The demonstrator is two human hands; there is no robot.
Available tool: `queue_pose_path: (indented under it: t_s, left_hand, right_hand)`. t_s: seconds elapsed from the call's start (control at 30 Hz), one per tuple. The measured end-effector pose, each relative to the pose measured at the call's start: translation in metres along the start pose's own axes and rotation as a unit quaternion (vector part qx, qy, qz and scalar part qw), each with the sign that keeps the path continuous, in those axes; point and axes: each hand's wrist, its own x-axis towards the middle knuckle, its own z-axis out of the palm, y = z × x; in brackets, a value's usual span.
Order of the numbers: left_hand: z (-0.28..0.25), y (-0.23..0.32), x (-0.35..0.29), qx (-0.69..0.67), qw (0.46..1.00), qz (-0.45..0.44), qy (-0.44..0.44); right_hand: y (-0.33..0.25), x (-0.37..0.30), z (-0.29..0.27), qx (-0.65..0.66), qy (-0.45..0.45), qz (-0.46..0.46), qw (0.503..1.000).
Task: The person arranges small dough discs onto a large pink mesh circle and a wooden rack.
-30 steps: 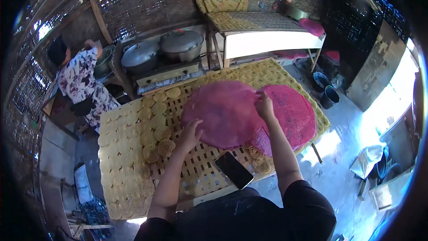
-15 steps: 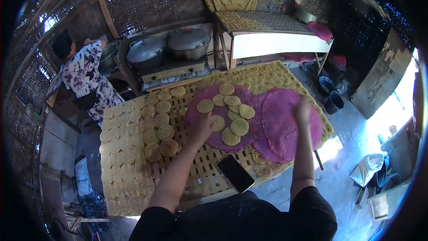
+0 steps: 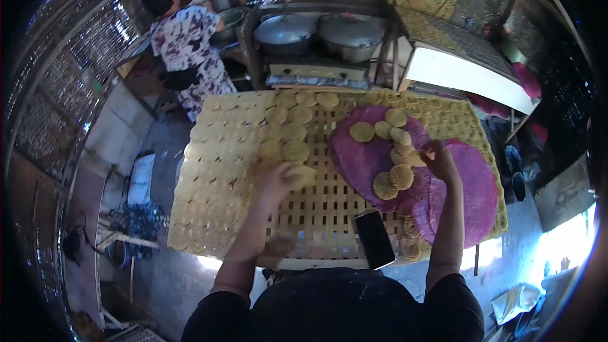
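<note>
My left hand (image 3: 276,185), a little blurred, grips a round yellow noodle-like cracker (image 3: 305,176) low over the woven bamboo rack (image 3: 326,206). Just beyond it lie rows of similar crackers, several of them round and distinct. At the right, my right hand (image 3: 439,161) pinches the edge of another pale cracker (image 3: 415,159) over two overlapping pink-purple round mats (image 3: 354,166). A loose line of crackers (image 3: 401,177) rests on the left mat, some overlapping. The undersides of both held crackers are hidden.
A black phone (image 3: 375,239) lies at the rack's near edge. Two lidded pots (image 3: 349,37) sit on a stove beyond the rack. Another person (image 3: 187,44) stands at the far left by a basin. A white-sided table (image 3: 468,76) holds another rack at the far right.
The view has turned left. My left hand has carried a cracker from the pink mat to the bare rack. My right hand has moved from the right mat to a cracker by the left mat.
</note>
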Motion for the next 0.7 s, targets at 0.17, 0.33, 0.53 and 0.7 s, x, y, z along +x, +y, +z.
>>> queue_pose_path:
  t_s: [0.17,0.33,0.53,0.7]
  left_hand:
    - [-0.080,-0.016,-0.042,0.007,0.988,-0.146,0.050]
    - [-0.042,-0.020,-0.058,0.097,0.990,-0.027,0.096]
    - [-0.055,0.000,-0.063,0.152,0.984,-0.009,0.093]
    - [-0.051,0.005,-0.072,-0.010,0.994,-0.043,0.098]
  right_hand:
    - [-0.071,-0.006,0.043,0.249,-0.023,-0.015,0.968]
    - [-0.136,-0.012,0.168,0.437,-0.222,-0.021,0.871]
    - [-0.190,-0.035,0.198,0.378,-0.271,-0.011,0.885]
    - [-0.187,-0.032,0.201,0.423,-0.223,0.008,0.879]
